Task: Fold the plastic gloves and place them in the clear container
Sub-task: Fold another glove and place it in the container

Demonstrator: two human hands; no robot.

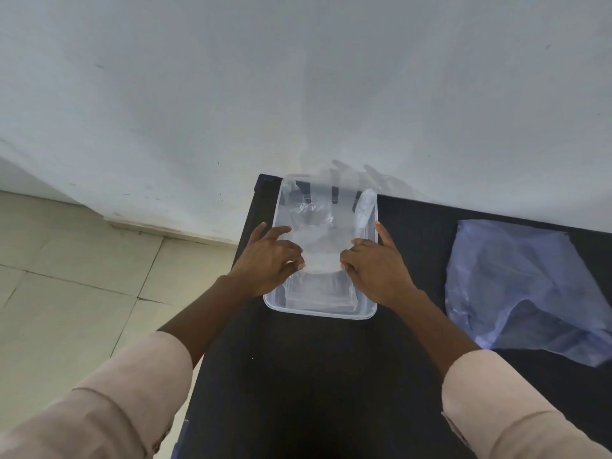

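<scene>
A clear rectangular container (323,313) sits on the black table near its far left corner. A thin see-through plastic glove (319,215) lies spread over the container, its fingers pointing at the wall. My left hand (268,258) rests on the glove's left side with fingers pinching the film near the middle. My right hand (376,261) mirrors it on the right, fingertips on the film, thumb out along the container's right rim. Folded clear plastic shows in the container's near end (318,294).
A crumpled bluish plastic bag (516,286) lies on the black table (298,376) to the right. A white wall stands right behind the table. The table's left edge drops to a beige tiled floor (66,276).
</scene>
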